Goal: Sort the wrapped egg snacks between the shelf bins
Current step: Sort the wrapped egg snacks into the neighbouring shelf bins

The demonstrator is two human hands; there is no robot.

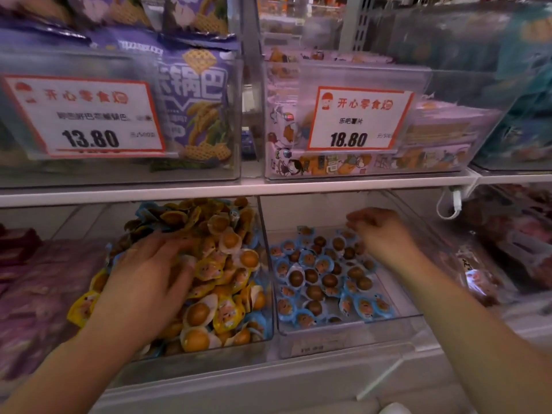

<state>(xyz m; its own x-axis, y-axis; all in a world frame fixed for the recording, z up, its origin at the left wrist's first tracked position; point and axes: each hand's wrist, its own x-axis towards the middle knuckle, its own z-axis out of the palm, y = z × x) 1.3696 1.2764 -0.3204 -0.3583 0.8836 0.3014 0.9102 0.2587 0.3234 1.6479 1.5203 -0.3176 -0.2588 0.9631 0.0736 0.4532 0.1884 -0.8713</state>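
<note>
Two clear bins sit side by side on the lower shelf. The left bin (209, 351) is heaped with wrapped egg snacks (227, 282), mostly yellow and white wrappers with some blue ones at the back. My left hand (146, 282) lies palm down on this heap, fingers spread into the packets. The right bin (343, 327) holds a thin layer of blue-wrapped egg snacks (316, 273). My right hand (382, 231) hovers over the back of that bin, fingers curled downward and blurred; whether it holds a packet is unclear.
A white shelf board (209, 189) runs just above the bins. Upper bins hold purple snack bags (197, 115) and cartoon-printed packs (328, 162), with price cards 13.80 (89, 115) and 18.80 (355, 121). Purple packets (44, 294) lie left, dark packets (507, 249) right. A white cable (451, 207) hangs there.
</note>
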